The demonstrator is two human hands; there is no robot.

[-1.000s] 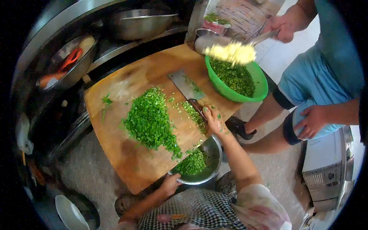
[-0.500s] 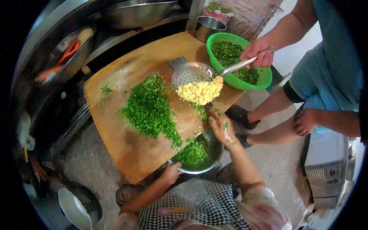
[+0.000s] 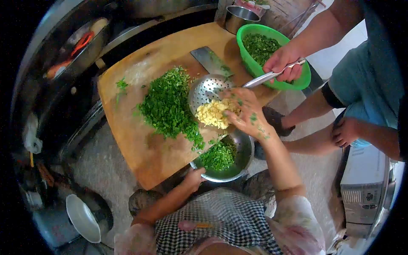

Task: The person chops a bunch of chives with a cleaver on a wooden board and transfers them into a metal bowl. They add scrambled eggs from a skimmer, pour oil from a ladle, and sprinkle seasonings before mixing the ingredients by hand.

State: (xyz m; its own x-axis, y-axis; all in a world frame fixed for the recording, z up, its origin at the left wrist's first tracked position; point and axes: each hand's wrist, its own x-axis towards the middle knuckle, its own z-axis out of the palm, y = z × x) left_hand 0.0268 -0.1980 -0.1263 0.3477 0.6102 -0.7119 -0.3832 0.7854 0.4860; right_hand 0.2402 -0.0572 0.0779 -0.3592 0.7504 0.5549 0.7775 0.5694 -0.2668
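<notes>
My left hand (image 3: 194,179) is closed on the near-left rim of a metal bowl (image 3: 245,159), which holds chopped greens (image 3: 219,156) and sits under the board's edge. My right hand (image 3: 248,111), flecked with green bits, reaches over a perforated skimmer (image 3: 203,88) with its fingers stretched out and apart. The fingertips touch the pale yellow chopped pieces (image 3: 212,114) in the skimmer. Another person's hand (image 3: 284,66) grips the skimmer handle (image 3: 263,79). A heap of chopped greens (image 3: 168,104) lies on the wooden board (image 3: 127,144), left of the skimmer.
A cleaver (image 3: 208,60) lies flat on the board behind the skimmer. A green basin (image 3: 246,55) of chopped greens stands at the far right, beside a metal pot (image 3: 242,19). The other person stands at the right, near a cardboard box (image 3: 361,187).
My right hand has moved up from beside the board's edge onto the yellow pieces in the skimmer. The skimmer has shifted slightly, uncovering more of the cleaver. My left hand keeps its hold.
</notes>
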